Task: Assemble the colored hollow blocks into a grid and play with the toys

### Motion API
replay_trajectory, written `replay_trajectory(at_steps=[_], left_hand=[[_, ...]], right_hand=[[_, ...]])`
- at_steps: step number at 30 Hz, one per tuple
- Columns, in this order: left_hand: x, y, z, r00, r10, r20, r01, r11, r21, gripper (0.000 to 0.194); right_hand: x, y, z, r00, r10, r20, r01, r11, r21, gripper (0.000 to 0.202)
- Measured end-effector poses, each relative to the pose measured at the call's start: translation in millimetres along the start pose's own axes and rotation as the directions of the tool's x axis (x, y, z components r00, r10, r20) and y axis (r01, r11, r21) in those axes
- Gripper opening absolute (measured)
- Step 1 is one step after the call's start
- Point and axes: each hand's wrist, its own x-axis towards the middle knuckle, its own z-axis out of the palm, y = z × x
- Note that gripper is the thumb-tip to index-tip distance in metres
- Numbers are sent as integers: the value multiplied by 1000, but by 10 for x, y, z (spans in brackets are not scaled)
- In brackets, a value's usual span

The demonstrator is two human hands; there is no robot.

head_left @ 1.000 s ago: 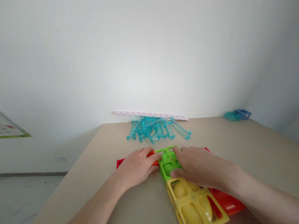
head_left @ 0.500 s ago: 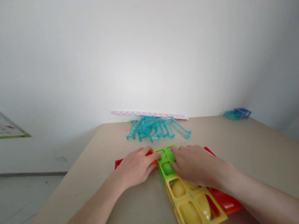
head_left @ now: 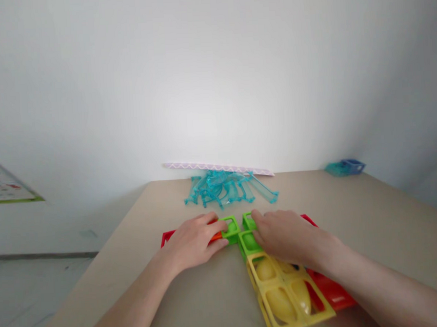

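My left hand [head_left: 195, 241] lies flat, fingers pinching a small green tile [head_left: 231, 228] that sits apart from the green piece [head_left: 249, 240] under my right hand [head_left: 281, 236], which presses down flat at 3 o'clock. A yellow frame [head_left: 289, 301] extends toward 5 o'clock. Clear blue pieces [head_left: 227, 190] lie at 12 o'clock on the surface [head_left: 371, 224]. I can read no writing.

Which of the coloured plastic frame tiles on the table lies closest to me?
The yellow tile, at the near end of the row under the right forearm. The green tiles and red ones lie farther back or beside it.
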Motion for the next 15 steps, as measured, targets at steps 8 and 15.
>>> replay_trajectory(at_steps=[8,15], left_hand=[[-22,-46,-8,1000,-23,1,23,999,29,21],[-38,196,-52,991,127,36,-125,990,-63,29]], right_hand=[[16,89,29,994,99,55,-100,995,16,29],[65,181,46,976,192,103,-197,980,40,36]])
